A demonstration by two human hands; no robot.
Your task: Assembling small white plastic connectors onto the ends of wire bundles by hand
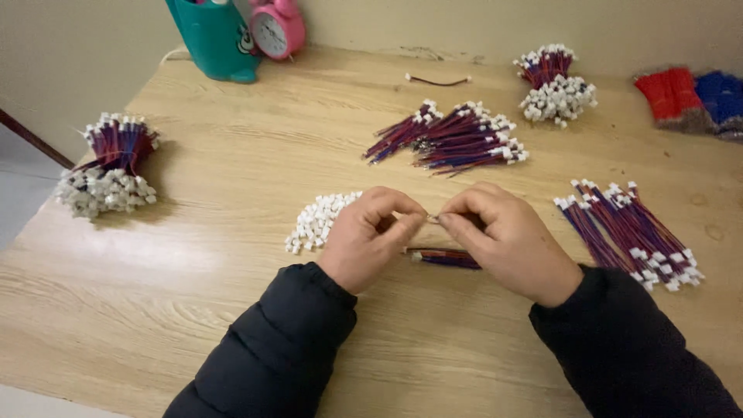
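pinching a tiny part between both hands at table centre: your left hand and right hand meet fingertip to fingertip, thumbs and forefingers clenched on something small at the join, too small to tell whether it is a wire end or a connector. both hands are closed on it, not released.

just under your hands a short red-and-blue wire piece lies flat on the wooden table, partly hidden by the right hand, touching or nearly touching it, can't tell which.

just left of your left hand, touching its knuckles or right beside them: a loose heap of small white connectors.

near your right wrist: a fanned pile of wires with white plugs on their ends.

beyond your hands, well apart: a bigger spread of finished wires. one single wire lies alone further back.

far left edge: a tied wire bundle with white ends. far back right: a second bundle.

back right corner: red wire stock beside blue wire stock.

back left: a teal container with a pink alarm clock just beside it.

both your sleeves are black and padded.
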